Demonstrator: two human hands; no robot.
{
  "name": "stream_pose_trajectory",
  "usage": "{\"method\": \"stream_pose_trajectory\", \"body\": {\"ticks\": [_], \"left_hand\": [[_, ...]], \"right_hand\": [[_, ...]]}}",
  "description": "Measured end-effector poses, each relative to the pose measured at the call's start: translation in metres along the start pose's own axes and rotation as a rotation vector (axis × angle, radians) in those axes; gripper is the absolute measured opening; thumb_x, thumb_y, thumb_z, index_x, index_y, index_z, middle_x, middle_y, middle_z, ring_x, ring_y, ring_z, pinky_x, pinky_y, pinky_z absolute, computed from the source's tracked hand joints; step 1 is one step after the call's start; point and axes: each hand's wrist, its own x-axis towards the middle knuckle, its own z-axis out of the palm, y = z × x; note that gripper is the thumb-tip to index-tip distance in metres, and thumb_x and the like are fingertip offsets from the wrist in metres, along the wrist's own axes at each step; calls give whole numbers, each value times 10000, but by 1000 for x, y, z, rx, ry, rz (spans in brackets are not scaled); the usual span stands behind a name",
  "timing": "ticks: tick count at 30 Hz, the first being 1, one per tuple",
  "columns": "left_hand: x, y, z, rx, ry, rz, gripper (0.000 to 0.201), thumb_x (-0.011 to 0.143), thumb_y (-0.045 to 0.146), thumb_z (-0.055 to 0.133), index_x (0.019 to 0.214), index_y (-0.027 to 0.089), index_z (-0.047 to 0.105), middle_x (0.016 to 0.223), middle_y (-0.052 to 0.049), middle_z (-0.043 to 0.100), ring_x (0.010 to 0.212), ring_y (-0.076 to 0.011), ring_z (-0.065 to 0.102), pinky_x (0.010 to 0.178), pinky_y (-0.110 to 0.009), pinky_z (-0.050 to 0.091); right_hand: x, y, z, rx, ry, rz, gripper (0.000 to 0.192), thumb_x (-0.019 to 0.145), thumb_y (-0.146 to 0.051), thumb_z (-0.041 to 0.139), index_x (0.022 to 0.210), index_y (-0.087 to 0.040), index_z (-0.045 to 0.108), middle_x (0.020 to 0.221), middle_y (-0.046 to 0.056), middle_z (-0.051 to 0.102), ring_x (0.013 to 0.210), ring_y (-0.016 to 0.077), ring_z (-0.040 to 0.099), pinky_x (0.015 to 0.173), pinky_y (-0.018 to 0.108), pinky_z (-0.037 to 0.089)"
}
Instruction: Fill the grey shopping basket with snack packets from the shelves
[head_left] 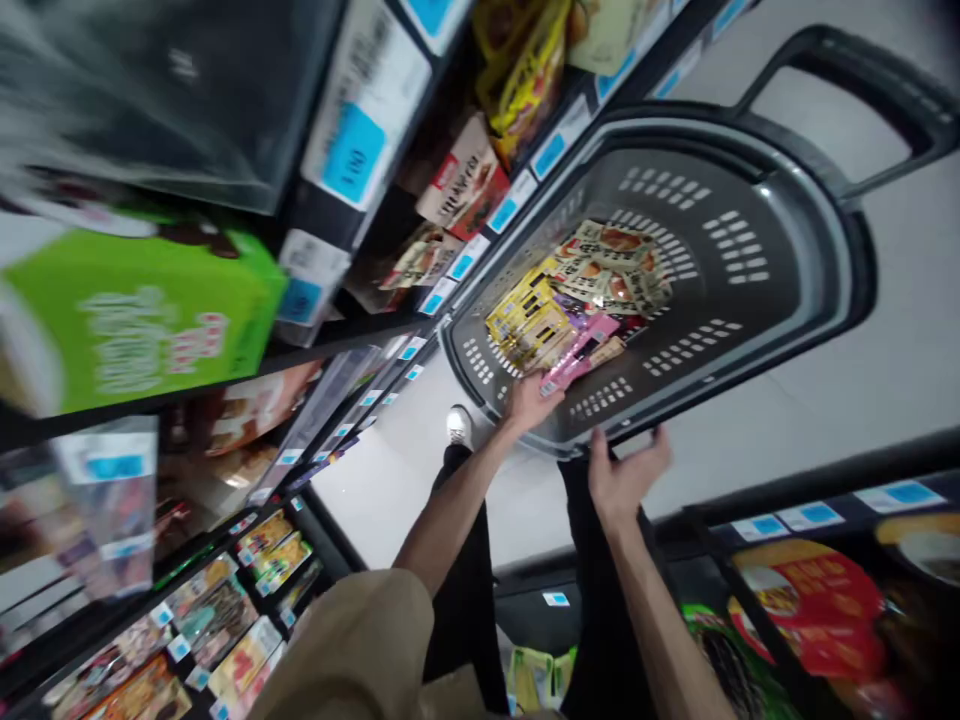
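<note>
Inside the grey basket (810, 250), the left hand (531, 400) touches the pink packet (585, 350), though I cannot tell if it grips; at the basket's near rim, the right hand (624, 475) spreads open; yellow packets (532, 318) lie inside the basket

- Flr (787, 440): pale grey, smooth, slight sheen; narrow aisle btwn shelves.
- LHS shelving (315, 358): dark, multi-tier, pkgd goods on tiers; nearest part blurry.
- Price tags (351, 150): wht w/ blue blocks, along shelf edges.
- Lower-L rack (334, 535): blk, low, w/ rows of colourful pkts.
- RHS shelf (817, 475): dk edge, more tags, red/yellow pkgs.
- Light: flr bright, shelf interiors dim.
</note>
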Motion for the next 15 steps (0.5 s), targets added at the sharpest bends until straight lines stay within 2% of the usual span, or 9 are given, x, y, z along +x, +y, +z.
{"method": "stream_pose_trajectory", "body": {"ticks": [2, 4, 6, 8, 10, 12, 14, 15], "left_hand": [[-40, 11, -30, -127, -58, 16, 304, 906, 392, 733, 1102, 162, 762, 970, -68, 782, 914, -230, 730, 832, -305, 575], [-78, 25, -58, -218, -199, 36, 281, 903, 404, 716, 1023, 152, 752, 849, -42, 750, 763, -200, 700, 710, -279, 563], [-110, 41, -83, -256, -348, 49, 214, 877, 365, 713, 915, 155, 731, 718, -18, 690, 628, -173, 636, 596, -262, 523], [-133, 55, -104, -265, -445, 43, 163, 846, 326, 715, 848, 163, 706, 630, -4, 628, 551, -158, 578, 522, -254, 480], [-147, 65, -122, -284, -497, 30, 158, 816, 313, 729, 868, 167, 698, 598, 9, 599, 502, -145, 542, 480, -251, 446], [-156, 69, -136, -366, -550, 29, 262, 793, 332, 754, 991, 167, 703, 613, 19, 610, 468, -134, 526, 472, -254, 439], [-163, 67, -145, -569, -546, 63, 453, 777, 401, 786, 1155, 173, 685, 753, -15, 690, 575, -158, 625, 571, -273, 516], [-166, 64, -148, -716, -485, 73, 526, 785, 462, 780, 1214, 179, 668, 877, -53, 731, 710, -188, 694, 675, -299, 564]], "right_hand": [[-12, -30, -8, 89, 19, -9, 995, 849, -691, 712, 1577, -113, 358, 1589, 275, 430, 1483, 378, 444, 1222, 619, 341], [-28, -65, -13, 292, -127, 24, 950, 800, -673, 773, 1537, -168, 451, 1505, 211, 556, 1381, 337, 563, 1142, 556, 468], [-43, -100, -13, 454, -277, 98, 811, 761, -655, 814, 1367, -150, 627, 1266, 175, 717, 1170, 313, 689, 982, 485, 583], [-55, -130, -12, 536, -340, 188, 641, 749, -619, 838, 1140, -121, 739, 999, 131, 778, 944, 284, 739, 825, 430, 628], [-64, -154, -14, 565, -317, 229, 525, 753, -574, 852, 1003, -119, 770, 888, 102, 780, 840, 261, 742, 755, 399, 632], [-72, -173, -21, 571, -271, 204, 450, 773, -535, 853, 951, -129, 777, 902, 101, 790, 831, 251, 748, 750, 383, 633], [-79, -190, -32, 577, -187, 152, 403, 813, -515, 831, 931, -135, 768, 921, 109, 793, 806, 242, 748, 730, 376, 633], [-82, -198, -38, 583, -125, 120, 389, 838, -513, 811, 922, -137, 753, 901, 106, 787, 766, 234, 740, 700, 372, 630]]}}
